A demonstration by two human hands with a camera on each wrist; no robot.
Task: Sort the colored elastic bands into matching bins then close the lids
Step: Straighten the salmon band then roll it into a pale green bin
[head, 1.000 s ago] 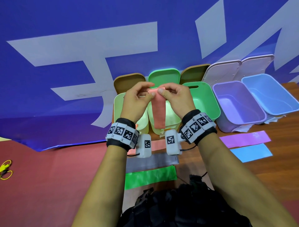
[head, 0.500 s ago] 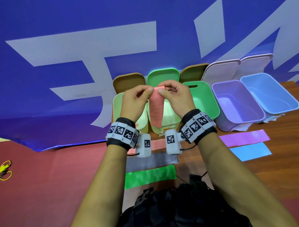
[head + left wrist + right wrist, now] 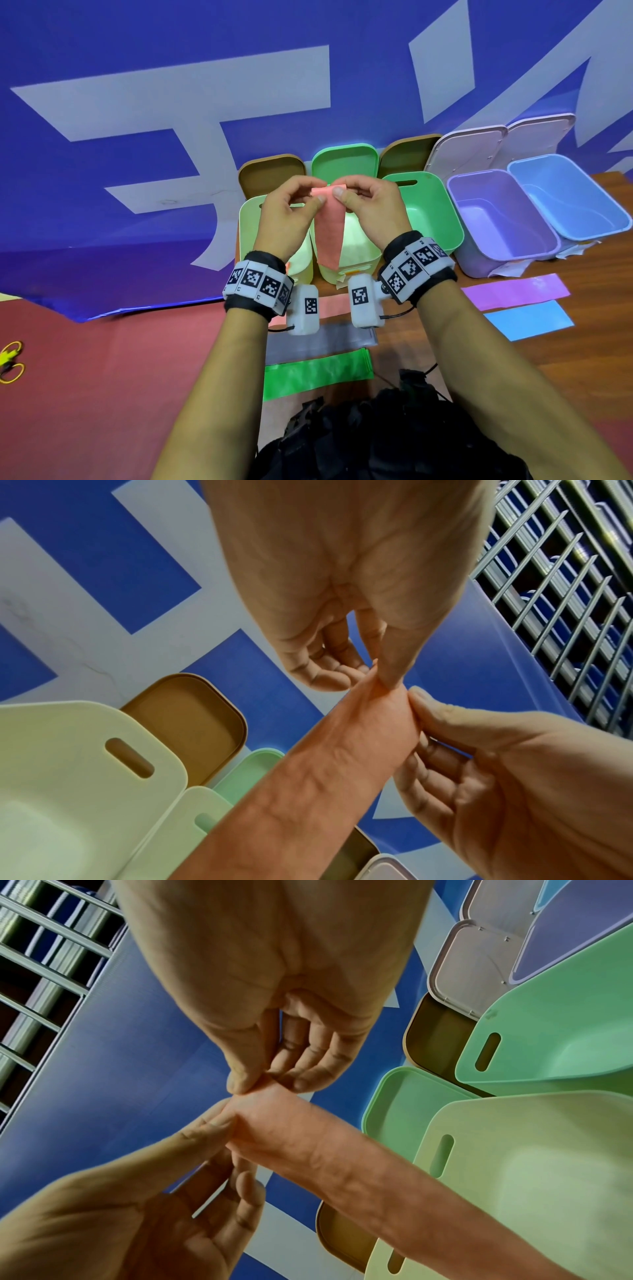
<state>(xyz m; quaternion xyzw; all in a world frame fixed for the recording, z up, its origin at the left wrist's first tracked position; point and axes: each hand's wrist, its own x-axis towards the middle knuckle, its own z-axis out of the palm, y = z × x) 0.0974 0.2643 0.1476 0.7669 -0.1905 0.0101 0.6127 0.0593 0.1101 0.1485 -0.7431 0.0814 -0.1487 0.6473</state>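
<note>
A salmon-pink elastic band (image 3: 329, 233) hangs down from both hands above the pale middle bin (image 3: 359, 253). My left hand (image 3: 315, 202) pinches the band's top edge at its left corner between thumb and fingertips. My right hand (image 3: 340, 193) pinches the right corner, close beside it. The left wrist view shows the left hand's pinch (image 3: 390, 683) on the band (image 3: 325, 764). The right wrist view shows the right hand's pinch (image 3: 257, 1085) on the band (image 3: 342, 1158). The band's lower end dangles at the bin's front wall.
Open bins stand in a row: pale green (image 3: 248, 226), green (image 3: 431, 212), purple (image 3: 496, 219), blue (image 3: 575, 202), their lids leaning on the blue backdrop. On the table lie pink (image 3: 334, 303), grey (image 3: 329, 342), green (image 3: 315, 375), purple (image 3: 513, 291) and blue (image 3: 529, 320) bands.
The fingertips have shifted along the pink band's top edge, which twisted and spread again. Hands and band stay over the middle bin.
</note>
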